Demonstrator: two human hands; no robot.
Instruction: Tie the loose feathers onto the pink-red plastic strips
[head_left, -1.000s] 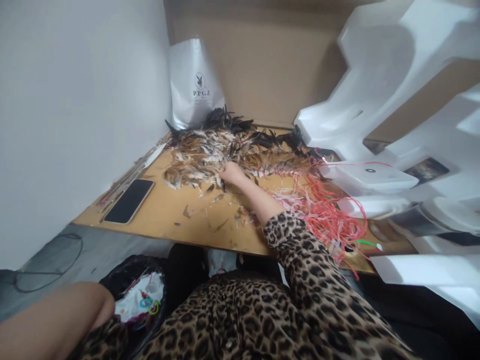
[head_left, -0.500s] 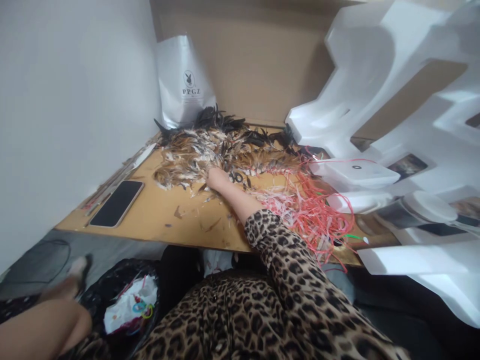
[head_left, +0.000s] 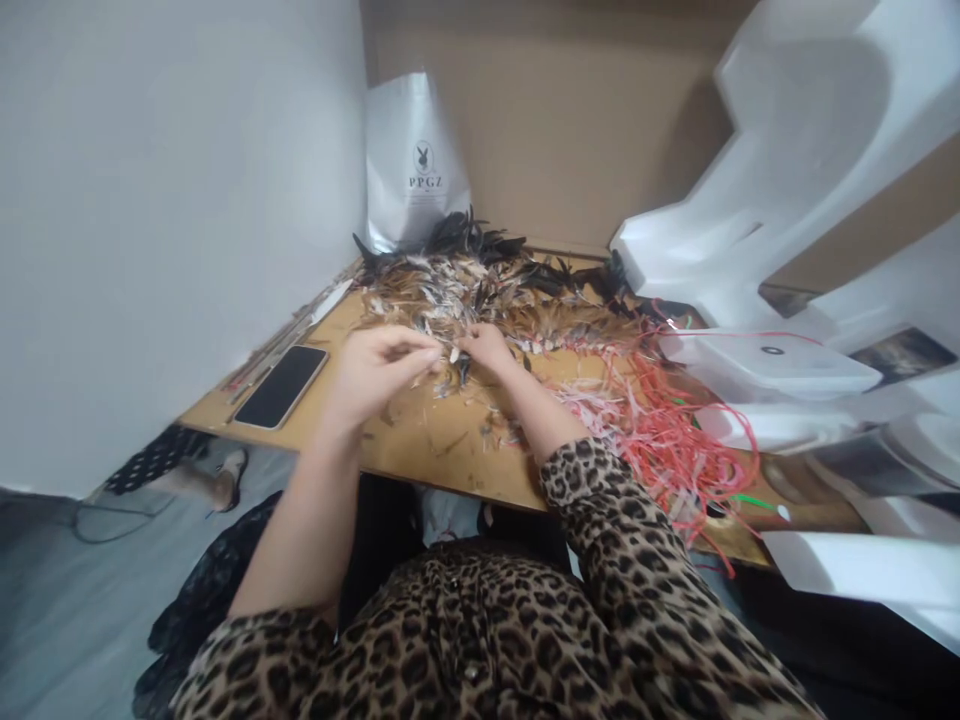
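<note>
Nearest, leopard-print sleeves lead to the left hand and right hand, which meet over the desk, fingertips pinched together on a small feather at the near edge of the feather pile. The feather looks light, soft and easily bent, best held by its stiffer quill. Farther off lie a phone left, red cords right, and a white bag at the far wall.
</note>
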